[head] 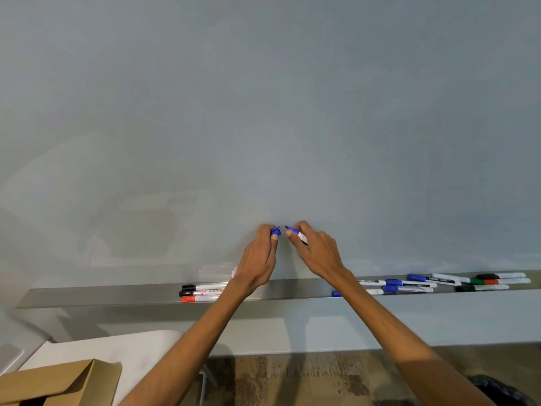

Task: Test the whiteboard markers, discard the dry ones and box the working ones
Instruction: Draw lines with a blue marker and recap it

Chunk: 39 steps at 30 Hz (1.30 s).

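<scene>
Whiteboard (263, 112), left fingers (265, 234) pinch cap (275, 230), right marker (299, 235)

Grey ledge (102, 297) has three markers (202, 293) on its left part, two black caps and one red, side by side. Right part's busier: blue markers (393, 282) in a loose pile, then black, red and green markers (491, 281) at the far end. White table (140, 350) down left carries a cardboard box (64, 379).

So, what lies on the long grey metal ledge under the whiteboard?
On the grey ledge: three capped markers at left, a larger capped group at right. The left forearm and right forearm cover parts of it.
</scene>
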Tool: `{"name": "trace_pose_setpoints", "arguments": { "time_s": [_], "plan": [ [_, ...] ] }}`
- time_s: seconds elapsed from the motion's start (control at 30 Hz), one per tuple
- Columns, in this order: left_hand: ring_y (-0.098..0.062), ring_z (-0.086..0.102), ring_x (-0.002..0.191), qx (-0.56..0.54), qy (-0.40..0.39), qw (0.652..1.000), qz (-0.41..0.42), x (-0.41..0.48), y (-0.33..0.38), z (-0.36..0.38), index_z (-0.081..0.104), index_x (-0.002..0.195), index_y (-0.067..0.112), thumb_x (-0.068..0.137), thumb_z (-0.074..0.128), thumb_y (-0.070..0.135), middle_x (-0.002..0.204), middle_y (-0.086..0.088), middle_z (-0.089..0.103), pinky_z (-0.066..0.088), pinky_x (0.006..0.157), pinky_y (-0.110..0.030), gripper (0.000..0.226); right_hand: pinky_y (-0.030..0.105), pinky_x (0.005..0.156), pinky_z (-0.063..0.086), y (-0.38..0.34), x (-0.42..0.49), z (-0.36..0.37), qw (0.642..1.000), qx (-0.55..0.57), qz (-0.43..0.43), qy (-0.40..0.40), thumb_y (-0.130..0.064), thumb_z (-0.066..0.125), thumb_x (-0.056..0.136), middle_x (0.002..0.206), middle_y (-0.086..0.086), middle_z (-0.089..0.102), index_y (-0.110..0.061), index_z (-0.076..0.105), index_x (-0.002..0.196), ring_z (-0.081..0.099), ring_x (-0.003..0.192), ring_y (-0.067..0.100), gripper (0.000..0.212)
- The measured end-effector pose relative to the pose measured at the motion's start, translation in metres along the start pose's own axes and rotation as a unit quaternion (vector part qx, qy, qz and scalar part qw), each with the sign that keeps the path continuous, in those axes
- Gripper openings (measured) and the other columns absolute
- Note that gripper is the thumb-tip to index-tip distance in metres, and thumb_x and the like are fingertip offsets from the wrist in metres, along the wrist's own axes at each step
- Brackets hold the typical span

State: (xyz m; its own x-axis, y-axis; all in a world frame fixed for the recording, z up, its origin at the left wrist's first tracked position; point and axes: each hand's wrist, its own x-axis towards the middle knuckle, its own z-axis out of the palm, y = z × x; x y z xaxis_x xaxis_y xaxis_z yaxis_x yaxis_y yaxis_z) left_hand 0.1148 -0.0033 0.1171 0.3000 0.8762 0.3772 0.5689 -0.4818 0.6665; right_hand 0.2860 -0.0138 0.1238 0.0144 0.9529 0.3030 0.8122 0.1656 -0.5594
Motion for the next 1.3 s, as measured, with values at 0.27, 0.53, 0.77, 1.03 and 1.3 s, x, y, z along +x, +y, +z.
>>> {"name": "trace_pose_setpoints", "arguments": {
  "time_s": [0.27,0.53,0.77,1.03,1.3],
  "plan": [
    [-0.013,0.044,0.057,-0.037,0.163,0.985,0.037,0.04,0.037,-0.043,0.04,0.084,0.023,0.099,0.022,0.037,0.064,0.008,0.043,0.032,0.054,-0.018,0.027,0.025,0.049,0.039,-0.054,0.028,-0.031,0.976,0.168,-0.07,0.123,-0.025,0.043,0.101,0.074,-0.009,0.053,-0.03,0.04,0.113,0.047,0.052,0.011,0.013],
    [-0.012,0.04,0.062,-0.011,0.318,0.939,0.128,0.083,0.075,-0.092,0.049,0.093,0.013,0.101,0.04,0.043,0.075,0.007,0.045,0.035,0.059,-0.028,0.032,0.039,0.062,0.049,-0.111,0.064,-0.087,0.931,0.198,-0.211,0.22,-0.019,0.038,0.096,0.088,-0.002,0.061,-0.017,0.067,0.097,0.056,0.068,0.018,0.029],
    [-0.029,0.037,0.139,0.07,0.378,0.896,0.223,0.136,0.126,-0.14,0.047,0.141,0.003,0.105,0.039,0.034,0.146,-0.011,0.041,0.035,0.114,-0.038,0.048,0.029,0.054,0.045,-0.143,0.1,-0.146,0.892,0.271,-0.26,0.253,-0.008,0.038,0.083,0.082,0.006,0.064,-0.01,0.064,0.095,0.058,0.064,0.02,0.029],
    [-0.027,0.016,0.148,0.162,0.444,0.841,0.263,0.201,0.177,-0.206,0.032,0.148,-0.005,0.106,0.04,0.03,0.156,-0.022,0.03,0.017,0.122,-0.044,0.055,0.037,0.058,0.057,-0.18,0.135,-0.207,0.884,0.167,-0.323,0.293,-0.015,0.073,0.083,0.091,-0.004,0.064,-0.016,0.057,0.108,0.061,0.06,0.023,0.03],
    [-0.034,0.019,0.149,0.246,0.454,0.816,0.259,0.237,0.214,-0.246,0.023,0.151,-0.004,0.107,0.027,0.038,0.159,-0.02,0.023,0.011,0.122,-0.047,0.06,0.037,0.047,0.044,-0.223,0.15,-0.258,0.822,0.238,-0.349,0.384,-0.029,0.049,0.097,0.067,0.003,0.056,-0.008,0.056,0.086,0.05,0.05,0.018,0.025]
  ]
}}
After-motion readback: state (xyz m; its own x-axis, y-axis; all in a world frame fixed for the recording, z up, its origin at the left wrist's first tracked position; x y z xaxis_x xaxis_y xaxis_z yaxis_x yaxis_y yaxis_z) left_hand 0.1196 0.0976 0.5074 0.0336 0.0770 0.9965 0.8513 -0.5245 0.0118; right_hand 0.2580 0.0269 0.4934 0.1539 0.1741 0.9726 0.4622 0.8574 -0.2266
